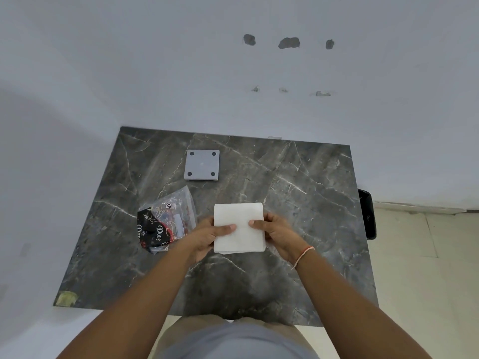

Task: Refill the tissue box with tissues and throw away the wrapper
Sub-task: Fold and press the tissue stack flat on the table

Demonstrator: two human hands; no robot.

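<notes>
A square white stack of tissues (239,216) is held over the middle of the dark marble table (298,182). My left hand (207,237) grips its left edge and my right hand (276,235) grips its right edge, thumbs on top. The crumpled clear and black plastic wrapper (166,221) lies on the table just left of my left hand. A grey square tissue box part (202,165) with a dark round foot in each corner lies flat further back on the table.
White walls close off the table at the back and left. A black bin (368,213) stands on the tiled floor against the table's right edge. A yellowish patch (66,298) marks the table's near left corner.
</notes>
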